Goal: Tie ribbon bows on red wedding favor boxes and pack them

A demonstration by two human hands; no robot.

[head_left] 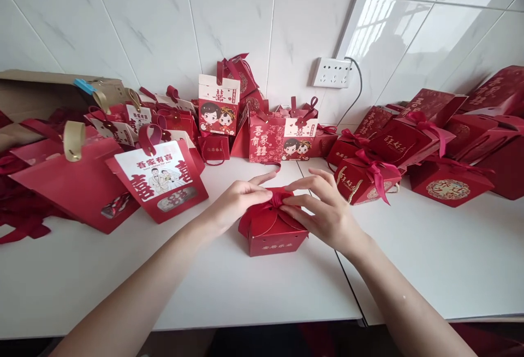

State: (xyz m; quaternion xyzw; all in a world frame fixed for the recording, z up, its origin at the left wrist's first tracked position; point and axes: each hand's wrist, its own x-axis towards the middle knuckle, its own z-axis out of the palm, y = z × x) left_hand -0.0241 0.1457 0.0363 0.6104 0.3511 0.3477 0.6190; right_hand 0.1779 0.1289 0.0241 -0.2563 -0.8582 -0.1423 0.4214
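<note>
A small red gift box [277, 241] with gold lettering stands upright at the middle of the white table. Its curved top flaps are folded in, and a dark red ribbon [277, 200] is gathered in a knot or bow on top. My left hand [236, 200] pinches the ribbon from the left between thumb and fingers. From the right, my right hand [323, 207] has its thumb and fingertips on the ribbon at the knot, the other fingers loosely raised. Part of the ribbon is hidden under my fingers.
Red gift bags [164, 182] with handles stand on the left, before a cardboard box [36, 85]. More bags [266, 136] line the tiled wall. Several ribboned red boxes [364, 182] are piled on the right. A power strip [332, 73] hangs on the wall. A seam crosses the table.
</note>
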